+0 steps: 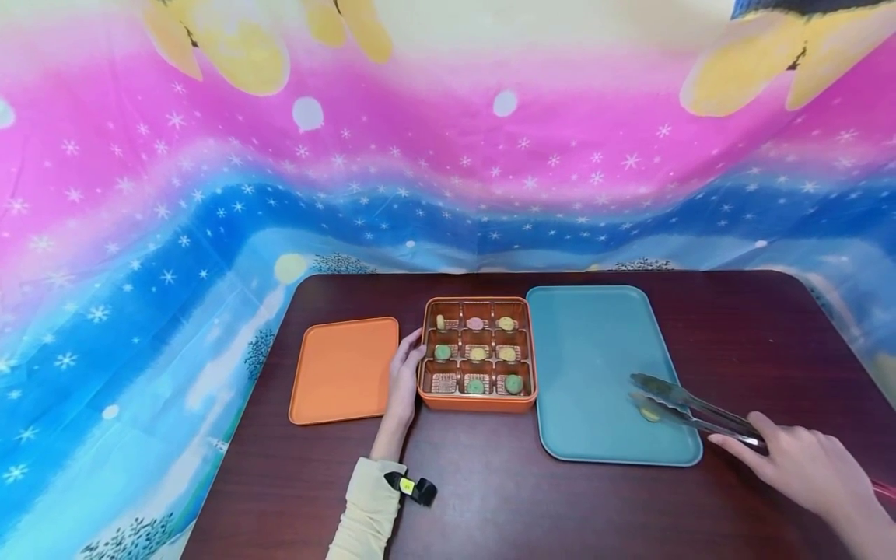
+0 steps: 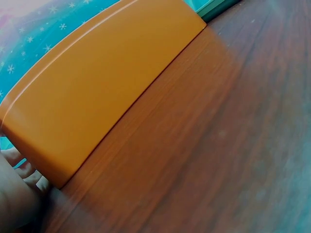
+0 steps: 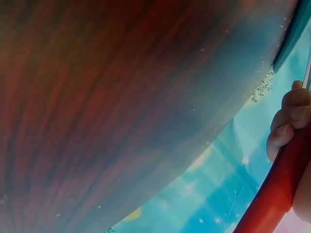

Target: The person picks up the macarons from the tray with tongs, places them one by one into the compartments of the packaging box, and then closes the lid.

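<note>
My right hand (image 1: 812, 467) grips metal tongs (image 1: 721, 420) with a red handle (image 3: 272, 199). The tongs' spread tips are over the right part of a blue-green tray (image 1: 595, 350). A small yellow cookie-like round (image 1: 650, 415) lies by the lower tip; whether the tongs pinch it, I cannot tell. My left hand (image 1: 402, 381) rests its extended fingers against the left side of an orange box (image 1: 476, 404). Inside the box, a brown divided insert holds small green, yellow and pink rounds, one in most compartments. In the left wrist view the fingers (image 2: 26, 170) touch the box's side.
An orange lid-like square (image 1: 346, 373) lies flat left of the box. The tray stands close against the box's right side. All rest on a dark wooden table (image 1: 476, 482), with a patterned cloth (image 1: 448, 155) hanging behind it.
</note>
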`<action>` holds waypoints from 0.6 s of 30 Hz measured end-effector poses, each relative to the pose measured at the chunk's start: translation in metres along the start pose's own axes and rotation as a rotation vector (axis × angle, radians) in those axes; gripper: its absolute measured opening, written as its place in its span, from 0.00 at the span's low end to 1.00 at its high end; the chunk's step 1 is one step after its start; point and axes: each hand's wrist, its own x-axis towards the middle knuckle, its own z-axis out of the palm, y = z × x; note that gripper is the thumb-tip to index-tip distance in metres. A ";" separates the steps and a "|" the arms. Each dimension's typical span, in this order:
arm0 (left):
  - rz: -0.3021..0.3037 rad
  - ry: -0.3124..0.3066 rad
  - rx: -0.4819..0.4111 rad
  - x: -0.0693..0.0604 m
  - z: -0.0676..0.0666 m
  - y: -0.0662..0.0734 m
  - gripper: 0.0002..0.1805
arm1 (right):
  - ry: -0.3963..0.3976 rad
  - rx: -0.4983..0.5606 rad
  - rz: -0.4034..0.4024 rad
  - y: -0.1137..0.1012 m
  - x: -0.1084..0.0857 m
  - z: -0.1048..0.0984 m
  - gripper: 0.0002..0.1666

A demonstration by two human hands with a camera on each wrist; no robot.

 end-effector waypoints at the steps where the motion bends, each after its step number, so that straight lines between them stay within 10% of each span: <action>1: -0.001 0.000 -0.001 0.000 0.000 0.000 0.24 | 0.004 -0.002 -0.005 0.000 0.000 0.000 0.36; 18: -0.028 -0.020 -0.002 -0.003 0.000 0.014 0.23 | 0.188 -0.004 -0.211 0.009 0.000 0.012 0.39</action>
